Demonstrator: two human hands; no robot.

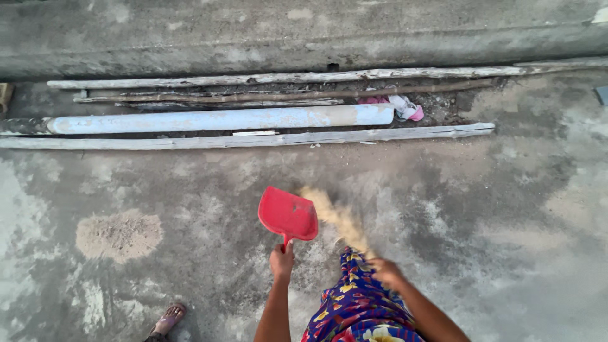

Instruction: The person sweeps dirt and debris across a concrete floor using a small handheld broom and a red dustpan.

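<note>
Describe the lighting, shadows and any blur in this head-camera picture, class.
Head view: soft, even daylight with no hard shadows or glare on the concrete floor; the broom in the right hand is smeared by motion blur; the red dustpan in the left hand is sharp; the wooden poles and pale pipe bow slightly from wide-angle distortion.

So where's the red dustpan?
In the head view, the dustpan is just left of centre, held by the left hand, beside the blurred broom and above the concrete floor.
</note>
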